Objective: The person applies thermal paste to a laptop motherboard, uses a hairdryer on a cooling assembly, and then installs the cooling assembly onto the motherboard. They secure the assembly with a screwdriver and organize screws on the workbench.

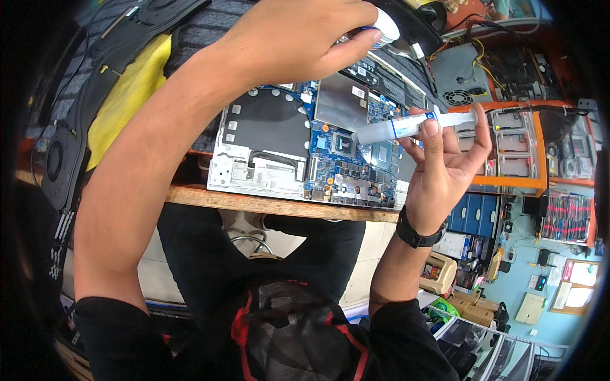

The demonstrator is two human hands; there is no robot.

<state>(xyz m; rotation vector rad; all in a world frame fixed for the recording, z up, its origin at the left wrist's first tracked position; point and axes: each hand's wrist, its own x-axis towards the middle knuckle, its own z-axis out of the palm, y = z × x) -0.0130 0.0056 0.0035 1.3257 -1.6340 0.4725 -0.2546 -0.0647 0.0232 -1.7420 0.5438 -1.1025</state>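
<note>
An opened laptop (267,174) lies on the bench with its blue circuit board (333,171) bare. My right hand (445,165) grips a translucent syringe (381,131) with a blue band, its fingers around the barrel and one fingertip at the plunger's end. The front end of the syringe hangs over the board, beside a square chip (344,145); whether it touches cannot be made out. A second chip (382,154) shows just right of it. Farther up, my left hand (311,32) is closed on a small white round container (386,28), partly covered by the fingers.
On the left lie a black cooling assembly with fans (57,159) and a yellow cloth (130,95). A wooden edge (286,206) runs along the bench front. To the right stand a metal power supply box (457,82) with wires and an orange-framed rack of drawers (515,149).
</note>
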